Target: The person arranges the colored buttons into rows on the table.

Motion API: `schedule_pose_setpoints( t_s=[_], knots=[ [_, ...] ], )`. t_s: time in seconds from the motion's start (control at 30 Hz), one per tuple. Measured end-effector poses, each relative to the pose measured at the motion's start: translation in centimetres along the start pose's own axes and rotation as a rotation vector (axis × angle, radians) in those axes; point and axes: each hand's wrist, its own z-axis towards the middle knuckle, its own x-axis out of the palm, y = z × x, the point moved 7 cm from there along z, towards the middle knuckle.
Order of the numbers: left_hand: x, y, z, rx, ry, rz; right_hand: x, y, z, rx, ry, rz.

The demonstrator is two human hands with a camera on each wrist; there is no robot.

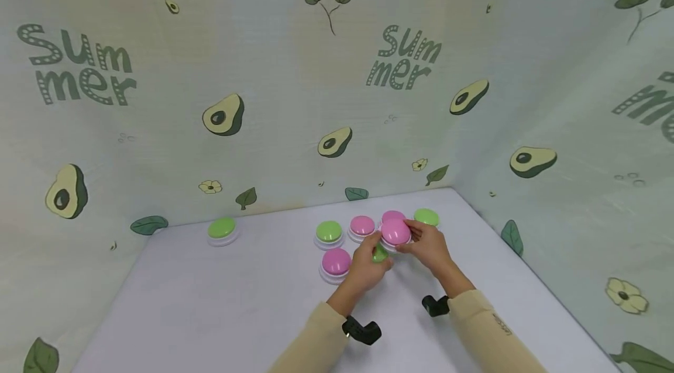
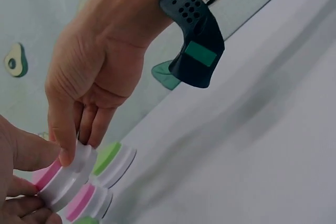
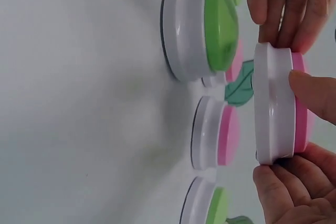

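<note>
Both hands hold a pink push button (image 1: 395, 232) with a white base, raised and tilted above the table. My left hand (image 1: 367, 265) grips its left edge; in the left wrist view thumb and fingers lie about the rim. My right hand (image 1: 430, 249) pinches the opposite side, its thumb over the edge of the pink dome in the right wrist view. Beneath them a green button (image 3: 199, 30) sits on the table, partly hidden by the left hand in the head view. Just behind are a pink button (image 1: 393, 217) and a green button (image 1: 426, 217).
Left of the hands stand a pink button (image 1: 362, 225), a green button (image 1: 329, 231) and a nearer pink button (image 1: 336, 261). Another green button (image 1: 222, 227) is apart at the far left of the white table (image 1: 210, 303). Avocado-printed cloth (image 1: 274, 86) borders the back and right.
</note>
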Motion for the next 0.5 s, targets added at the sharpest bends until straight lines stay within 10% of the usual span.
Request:
schedule_pose_setpoints(
  t_s=[0.5],
  knots=[
    [6.5,1.2,-0.3,-0.15,0.196,-0.16,-1.1,-4.3,0.8,0.063,0.068,-0.051]
  ],
)
